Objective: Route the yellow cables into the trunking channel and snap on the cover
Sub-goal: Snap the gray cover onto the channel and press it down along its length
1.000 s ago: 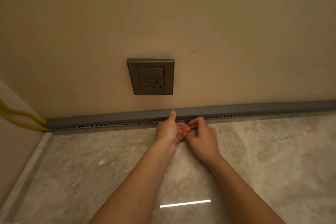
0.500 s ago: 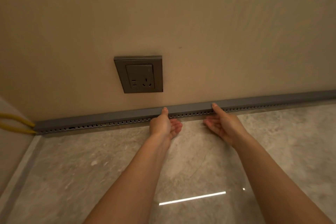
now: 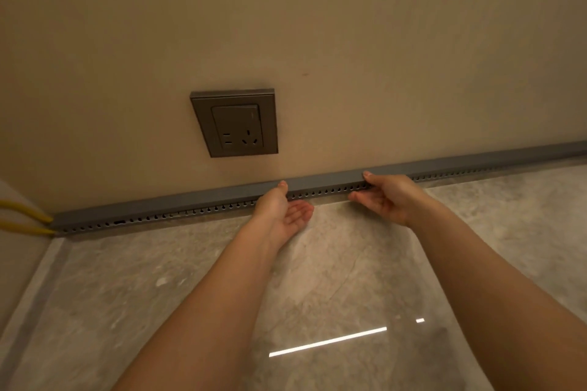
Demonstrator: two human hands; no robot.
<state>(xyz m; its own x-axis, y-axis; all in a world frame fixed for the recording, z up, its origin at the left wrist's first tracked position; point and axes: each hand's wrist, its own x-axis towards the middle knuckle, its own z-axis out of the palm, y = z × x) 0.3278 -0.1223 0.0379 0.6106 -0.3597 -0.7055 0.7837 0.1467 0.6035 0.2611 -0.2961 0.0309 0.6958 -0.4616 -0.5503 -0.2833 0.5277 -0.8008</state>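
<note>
A: Why are the palms upturned?
B: Both thumbs press the cover [image 3: 324, 182]; nothing's clasped. Left hand [image 3: 283, 211] and right hand [image 3: 386, 198] sit spread at twelve o'clock, likely seating it.
A: The yellow cables [image 3: 23, 217]?
B: Entering the trunking [image 3: 152, 217] at nine o'clock.

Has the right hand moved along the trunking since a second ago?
Yes. The right hand slid rightward along the trunking, away from the wall socket and the left hand.
</note>
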